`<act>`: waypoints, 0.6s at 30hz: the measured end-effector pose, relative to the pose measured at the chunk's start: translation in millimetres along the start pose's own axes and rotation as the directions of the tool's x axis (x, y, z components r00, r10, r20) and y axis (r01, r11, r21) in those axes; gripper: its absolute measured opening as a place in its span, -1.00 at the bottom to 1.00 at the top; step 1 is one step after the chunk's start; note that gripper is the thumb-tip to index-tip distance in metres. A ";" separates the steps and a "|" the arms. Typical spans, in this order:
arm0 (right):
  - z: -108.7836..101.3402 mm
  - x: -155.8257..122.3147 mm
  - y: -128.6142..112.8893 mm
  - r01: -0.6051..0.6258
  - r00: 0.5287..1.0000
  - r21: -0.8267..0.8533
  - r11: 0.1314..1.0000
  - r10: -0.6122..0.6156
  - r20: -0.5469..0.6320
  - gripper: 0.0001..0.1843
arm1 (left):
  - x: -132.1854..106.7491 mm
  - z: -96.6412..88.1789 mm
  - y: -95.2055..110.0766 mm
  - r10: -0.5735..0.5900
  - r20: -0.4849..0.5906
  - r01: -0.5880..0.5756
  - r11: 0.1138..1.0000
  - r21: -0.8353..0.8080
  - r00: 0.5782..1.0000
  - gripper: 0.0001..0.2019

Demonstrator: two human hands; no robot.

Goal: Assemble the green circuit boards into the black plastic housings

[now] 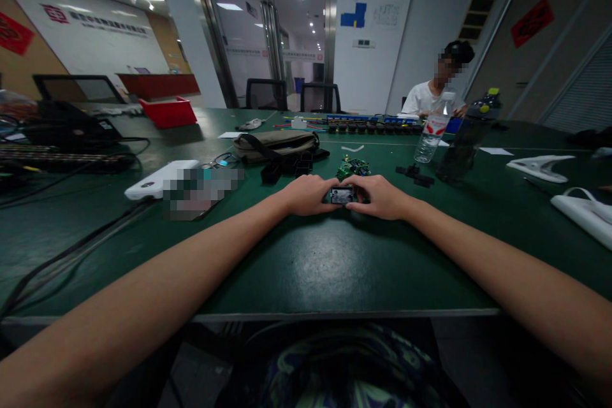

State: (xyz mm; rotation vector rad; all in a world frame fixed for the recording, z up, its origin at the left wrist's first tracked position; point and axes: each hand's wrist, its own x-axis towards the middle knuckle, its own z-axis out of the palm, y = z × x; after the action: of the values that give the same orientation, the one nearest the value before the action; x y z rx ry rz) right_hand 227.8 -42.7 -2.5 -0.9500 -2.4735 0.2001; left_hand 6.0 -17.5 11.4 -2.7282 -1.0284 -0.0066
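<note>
Bridging left grip (pixel 309 195) and right grip (pixel 381 197): dark box (pixel 342 195)

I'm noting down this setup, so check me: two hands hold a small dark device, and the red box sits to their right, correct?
Not quite. The left hand and right hand do hold a small dark device, but the head view shows the red box to their left.
</note>
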 end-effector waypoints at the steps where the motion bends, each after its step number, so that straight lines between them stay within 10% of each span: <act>1: 0.1 0.0 0.0 0.002 1.000 -0.001 1.000 -0.002 -0.002 -0.57 | -0.1 -0.1 0.1 0.000 -0.001 0.000 1.000 0.000 1.000 -0.50; 18: -0.7 0.4 0.5 0.007 1.000 -0.019 1.000 -0.007 0.007 -0.58 | 0.7 1.0 -0.4 0.011 -0.014 -0.011 1.000 0.006 1.000 -0.49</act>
State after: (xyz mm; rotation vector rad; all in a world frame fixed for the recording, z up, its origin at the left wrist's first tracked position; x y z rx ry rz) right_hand 228.2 -42.1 -1.9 -0.9495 -2.4892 0.1788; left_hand 6.2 -16.6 10.6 -2.7241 -1.0086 -0.0205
